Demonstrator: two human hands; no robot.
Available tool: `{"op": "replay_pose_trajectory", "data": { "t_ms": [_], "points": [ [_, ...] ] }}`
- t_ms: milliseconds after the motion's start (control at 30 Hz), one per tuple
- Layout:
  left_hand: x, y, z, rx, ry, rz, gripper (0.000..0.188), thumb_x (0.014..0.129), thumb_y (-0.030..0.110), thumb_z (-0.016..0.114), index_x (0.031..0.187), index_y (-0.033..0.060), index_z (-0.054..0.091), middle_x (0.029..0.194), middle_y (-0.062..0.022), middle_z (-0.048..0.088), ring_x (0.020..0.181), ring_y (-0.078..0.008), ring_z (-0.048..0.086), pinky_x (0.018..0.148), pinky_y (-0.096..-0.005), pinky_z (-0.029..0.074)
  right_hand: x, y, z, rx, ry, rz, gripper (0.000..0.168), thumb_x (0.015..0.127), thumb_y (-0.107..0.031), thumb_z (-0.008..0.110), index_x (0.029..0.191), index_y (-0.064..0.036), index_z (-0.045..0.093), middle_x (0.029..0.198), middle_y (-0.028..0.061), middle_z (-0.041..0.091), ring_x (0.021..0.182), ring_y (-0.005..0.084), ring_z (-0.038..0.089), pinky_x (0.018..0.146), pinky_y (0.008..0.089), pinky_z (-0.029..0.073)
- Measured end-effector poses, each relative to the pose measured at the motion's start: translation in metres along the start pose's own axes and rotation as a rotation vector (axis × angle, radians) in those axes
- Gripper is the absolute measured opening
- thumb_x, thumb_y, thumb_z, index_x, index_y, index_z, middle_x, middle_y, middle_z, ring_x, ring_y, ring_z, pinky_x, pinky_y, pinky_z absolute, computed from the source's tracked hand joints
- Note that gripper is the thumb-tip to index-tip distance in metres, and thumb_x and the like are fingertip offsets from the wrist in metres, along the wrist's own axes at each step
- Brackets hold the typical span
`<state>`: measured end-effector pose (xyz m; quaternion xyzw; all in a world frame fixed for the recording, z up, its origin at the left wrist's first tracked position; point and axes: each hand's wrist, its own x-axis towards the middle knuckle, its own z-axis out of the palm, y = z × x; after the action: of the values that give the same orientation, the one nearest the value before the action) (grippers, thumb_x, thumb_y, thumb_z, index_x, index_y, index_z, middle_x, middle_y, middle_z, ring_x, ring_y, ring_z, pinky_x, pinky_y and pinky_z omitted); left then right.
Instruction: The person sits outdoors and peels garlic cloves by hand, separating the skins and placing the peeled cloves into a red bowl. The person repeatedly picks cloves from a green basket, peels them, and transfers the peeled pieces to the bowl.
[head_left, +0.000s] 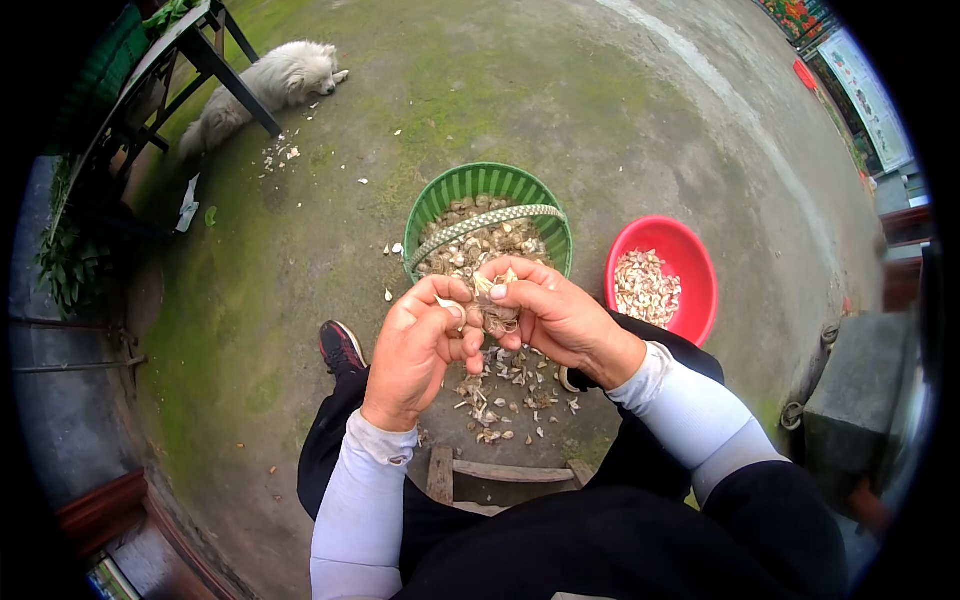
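Observation:
Between thumb and fingers of my left hand (420, 337) is a pale garlic clove (450, 304). My right hand (551, 311) grips a partly broken garlic bulb (501, 319) with its stringy roots hanging down. The two hands nearly meet above the near rim of a green woven basket (559, 251). Whole bulbs and loose garlic (480, 247) fill its lower part, and a checkered handle (487, 219) arches over them. To the right, a red plastic basin (701, 277) holds a heap of separated garlic cloves (646, 286).
Garlic skins and cloves (517, 382) litter the concrete between my feet. A wooden stool (442, 476) is beneath me. At the upper left a white dog (274, 82) lies beside a dark-legged table (232, 75). A grey box-like object on wheels (862, 375) stands at right.

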<state>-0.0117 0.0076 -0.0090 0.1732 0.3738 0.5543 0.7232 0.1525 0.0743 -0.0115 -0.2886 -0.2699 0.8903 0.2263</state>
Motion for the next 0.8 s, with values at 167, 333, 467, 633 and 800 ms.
{"op": "replay_pose_trajectory", "data": {
  "t_ms": [167, 333, 467, 633, 800],
  "points": [
    [0.0, -0.005, 0.008, 0.225, 0.069, 0.073, 0.018, 0.089, 0.014, 0.059, 0.098, 0.0002, 0.05, 0.074, -0.0048, 0.056, 0.055, -0.0075, 0.052, 0.044, -0.0202, 0.044, 0.0, 0.003, 0.0, -0.29, 0.063, -0.08, 0.014, 0.085, -0.013, 0.059, 0.096, -0.006, 0.055, 0.082, 0.0003, 0.058, 0.065, 0.0071, 0.056, 0.053, 0.02, 0.044],
    [0.0, -0.005, -0.001, 0.24, 0.042, 0.005, 0.016, 0.089, 0.015, 0.059, 0.094, 0.0011, 0.052, 0.064, -0.0003, 0.053, 0.05, -0.0054, 0.048, 0.042, -0.0194, 0.038, 0.001, 0.005, 0.002, -0.352, 0.039, -0.087, 0.014, 0.083, -0.009, 0.062, 0.093, -0.005, 0.054, 0.079, -0.0005, 0.056, 0.062, 0.0071, 0.056, 0.053, 0.0193, 0.046],
    [0.0, -0.005, 0.001, 0.335, 0.068, 0.038, 0.015, 0.09, 0.014, 0.058, 0.093, 0.001, 0.052, 0.069, -0.0026, 0.057, 0.052, -0.0069, 0.052, 0.047, -0.0197, 0.044, 0.0, -0.001, 0.002, -0.399, 0.02, -0.055, 0.014, 0.082, -0.009, 0.064, 0.09, -0.004, 0.054, 0.083, 0.0005, 0.057, 0.062, 0.0078, 0.057, 0.053, 0.0196, 0.047],
    [0.002, -0.004, -0.005, 0.327, -0.013, 0.001, 0.015, 0.09, 0.014, 0.057, 0.092, 0.0006, 0.052, 0.076, -0.0059, 0.06, 0.06, -0.0108, 0.06, 0.053, -0.0208, 0.049, -0.001, 0.0, 0.002, -0.627, -0.006, -0.22, 0.014, 0.081, -0.011, 0.067, 0.088, -0.003, 0.057, 0.085, 0.0012, 0.055, 0.064, 0.0088, 0.058, 0.053, 0.02, 0.046],
    [0.002, -0.01, 0.003, 0.193, 0.079, 0.069, 0.017, 0.092, 0.018, 0.056, 0.09, 0.0019, 0.051, 0.073, -0.0042, 0.059, 0.059, -0.0099, 0.058, 0.051, -0.0198, 0.047, 0.004, 0.004, -0.004, -1.004, 0.026, -0.592, 0.018, 0.077, -0.012, 0.071, 0.085, -0.001, 0.059, 0.082, 0.0037, 0.053, 0.078, 0.013, 0.057, 0.066, 0.026, 0.045]
  ]
}}
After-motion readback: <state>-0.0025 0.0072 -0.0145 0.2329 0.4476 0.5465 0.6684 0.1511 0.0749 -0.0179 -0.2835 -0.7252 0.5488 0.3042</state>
